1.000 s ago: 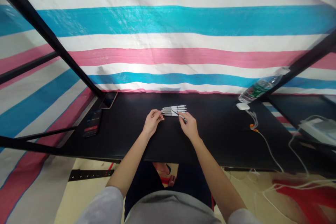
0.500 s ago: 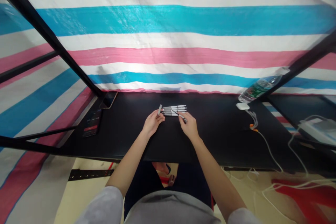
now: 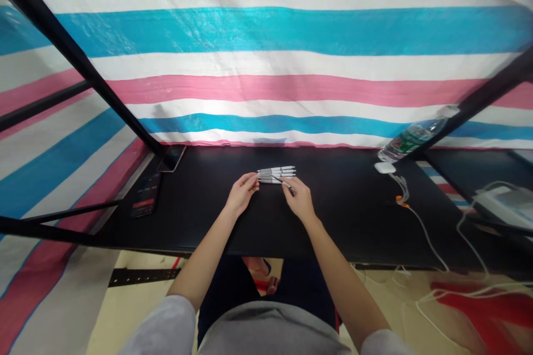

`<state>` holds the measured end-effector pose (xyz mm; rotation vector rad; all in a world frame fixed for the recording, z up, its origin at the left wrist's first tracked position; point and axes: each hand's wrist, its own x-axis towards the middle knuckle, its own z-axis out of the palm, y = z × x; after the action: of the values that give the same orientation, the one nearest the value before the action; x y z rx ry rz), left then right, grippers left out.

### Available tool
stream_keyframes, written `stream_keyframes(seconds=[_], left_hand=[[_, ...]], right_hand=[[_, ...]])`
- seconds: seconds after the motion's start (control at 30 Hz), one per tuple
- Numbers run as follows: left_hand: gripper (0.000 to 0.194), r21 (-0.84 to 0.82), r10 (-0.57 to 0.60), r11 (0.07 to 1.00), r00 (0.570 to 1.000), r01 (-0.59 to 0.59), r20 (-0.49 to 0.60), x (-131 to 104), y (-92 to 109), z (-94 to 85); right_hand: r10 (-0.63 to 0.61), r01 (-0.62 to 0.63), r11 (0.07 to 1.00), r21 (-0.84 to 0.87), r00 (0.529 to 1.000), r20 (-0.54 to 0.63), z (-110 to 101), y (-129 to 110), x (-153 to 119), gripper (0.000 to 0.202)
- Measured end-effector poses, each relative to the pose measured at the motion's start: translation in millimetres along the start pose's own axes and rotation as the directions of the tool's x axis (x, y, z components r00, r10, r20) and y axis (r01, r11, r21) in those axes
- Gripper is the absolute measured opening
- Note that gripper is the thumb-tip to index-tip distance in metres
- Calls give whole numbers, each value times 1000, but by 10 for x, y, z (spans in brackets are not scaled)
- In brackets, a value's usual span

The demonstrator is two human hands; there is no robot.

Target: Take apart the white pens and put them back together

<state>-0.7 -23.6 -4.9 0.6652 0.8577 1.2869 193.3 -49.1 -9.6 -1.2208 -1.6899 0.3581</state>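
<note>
Several white-and-grey pens (image 3: 277, 171) lie side by side in a row on the black table (image 3: 200, 216). At the row's left end is my left hand (image 3: 242, 193), its thumb and fingers pinched together. The grey pen cap it held upright a moment ago is now hidden by the fingers. My right hand (image 3: 298, 198), just below the row's right end, is closed on a pen (image 3: 288, 184) with a thin dark front part pointing left, over the lower pens. Both forearms reach in from the front edge of the table.
A phone with a lit screen (image 3: 145, 195) and another dark device (image 3: 172, 158) lie at the left. To the right are a plastic bottle (image 3: 410, 141), leaning at the back, and a white charger (image 3: 385, 168) with cables. Black frame posts (image 3: 89, 69) stand before striped sheeting.
My left hand has turned the grey cap down from upright, so it no longer sticks up above the fingers. My right hand with the pen has hardly moved.
</note>
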Motion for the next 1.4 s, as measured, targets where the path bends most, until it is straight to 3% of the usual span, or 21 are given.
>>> stream_keyframes(seconds=[0.53, 0.87, 1.0, 1.4], left_hand=[[29, 95, 68, 993, 997, -70, 25, 0, -11, -2], [29, 338, 87, 932, 986, -131, 142, -60, -43, 28], [30, 365, 88, 920, 983, -143, 163, -67, -47, 27], [31, 346, 107, 925, 982, -155, 154, -68, -18, 33]], right_hand=[[-53, 55, 998, -23, 995, 87, 32, 48, -18, 27], [-81, 72, 995, 67, 986, 145, 52, -3, -29, 25], [-79, 66, 994, 87, 985, 155, 26, -40, -14, 11], [-69, 64, 997, 32, 981, 183, 21, -18, -25, 23]])
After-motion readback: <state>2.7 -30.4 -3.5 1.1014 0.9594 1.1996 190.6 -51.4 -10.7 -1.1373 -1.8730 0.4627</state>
